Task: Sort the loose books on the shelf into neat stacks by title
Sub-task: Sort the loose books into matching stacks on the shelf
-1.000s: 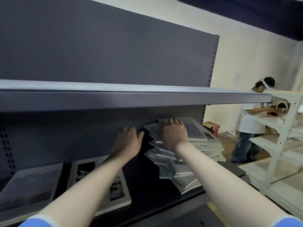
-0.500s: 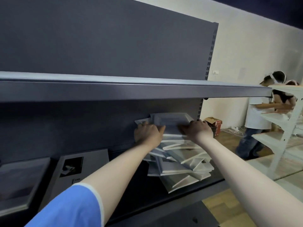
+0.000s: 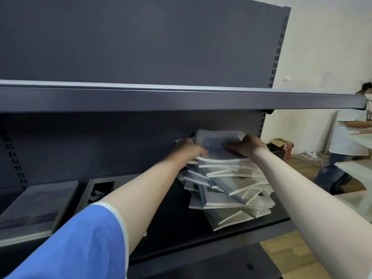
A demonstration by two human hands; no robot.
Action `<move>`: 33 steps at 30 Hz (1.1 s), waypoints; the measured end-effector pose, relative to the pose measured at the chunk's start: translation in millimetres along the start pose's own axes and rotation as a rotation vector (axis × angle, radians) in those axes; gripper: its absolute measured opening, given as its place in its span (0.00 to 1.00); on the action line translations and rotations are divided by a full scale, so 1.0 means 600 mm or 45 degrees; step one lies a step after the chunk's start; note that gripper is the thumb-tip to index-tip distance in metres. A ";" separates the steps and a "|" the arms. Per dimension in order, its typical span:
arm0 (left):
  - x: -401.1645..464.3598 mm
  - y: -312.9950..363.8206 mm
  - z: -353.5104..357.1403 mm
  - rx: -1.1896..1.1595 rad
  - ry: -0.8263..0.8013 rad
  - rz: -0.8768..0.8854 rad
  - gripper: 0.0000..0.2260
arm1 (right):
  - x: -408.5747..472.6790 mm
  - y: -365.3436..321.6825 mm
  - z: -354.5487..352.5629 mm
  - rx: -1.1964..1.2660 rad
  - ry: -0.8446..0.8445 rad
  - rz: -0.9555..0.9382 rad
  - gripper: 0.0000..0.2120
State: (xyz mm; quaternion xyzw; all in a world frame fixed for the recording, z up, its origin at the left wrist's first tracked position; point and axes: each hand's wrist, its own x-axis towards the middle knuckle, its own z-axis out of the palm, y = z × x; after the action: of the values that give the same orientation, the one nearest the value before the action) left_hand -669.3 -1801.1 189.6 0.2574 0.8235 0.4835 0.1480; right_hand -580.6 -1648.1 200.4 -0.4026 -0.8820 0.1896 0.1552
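On the dark lower shelf (image 3: 173, 224), a messy heap of books (image 3: 227, 190) sits toward its right end, with a grey book (image 3: 34, 210) and a black-and-white book (image 3: 100, 190) lying flat well to the heap's left. Both hands are at the heap's top: the left hand (image 3: 188, 149) and right hand (image 3: 246, 146) grip the top book (image 3: 216, 144) from either side. Above the heap runs the upper shelf (image 3: 181, 98); beyond it, right of the heap, stand a cardboard box (image 3: 281, 147) and another person (image 3: 346, 146).

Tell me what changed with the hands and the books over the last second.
The left hand moved right from the shelf's back panel onto the messy pile. The right hand slid to the right edge of the top book; both now grip it. The pile stayed crooked; the two books at left stayed put.
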 end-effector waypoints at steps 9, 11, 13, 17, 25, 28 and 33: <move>-0.035 0.000 -0.018 -0.033 -0.036 -0.042 0.06 | 0.001 -0.011 0.000 0.215 -0.049 0.017 0.26; -0.045 -0.004 -0.022 -0.103 -0.005 -0.026 0.03 | -0.007 -0.018 0.000 0.245 -0.022 -0.027 0.21; -0.051 -0.010 -0.032 -0.143 0.053 -0.017 0.03 | -0.017 -0.031 0.000 0.272 -0.016 -0.100 0.20; -0.065 -0.033 -0.064 -0.151 0.191 -0.021 0.15 | -0.041 -0.070 0.007 0.289 -0.003 -0.187 0.28; -0.108 -0.111 -0.171 -0.098 0.294 -0.082 0.18 | -0.108 -0.176 0.062 0.313 -0.049 -0.357 0.24; -0.130 -0.150 -0.218 -0.085 0.320 -0.116 0.27 | -0.133 -0.227 0.097 0.328 -0.072 -0.423 0.25; -0.157 -0.219 -0.301 -0.148 0.405 -0.116 0.36 | -0.179 -0.305 0.166 0.376 -0.200 -0.480 0.19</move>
State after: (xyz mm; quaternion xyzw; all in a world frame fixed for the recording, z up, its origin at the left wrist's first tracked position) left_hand -717.6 -2037.1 162.9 0.1310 0.8180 0.5576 0.0523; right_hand -675.0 -1861.9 184.0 -0.1881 -0.9136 0.3148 0.1758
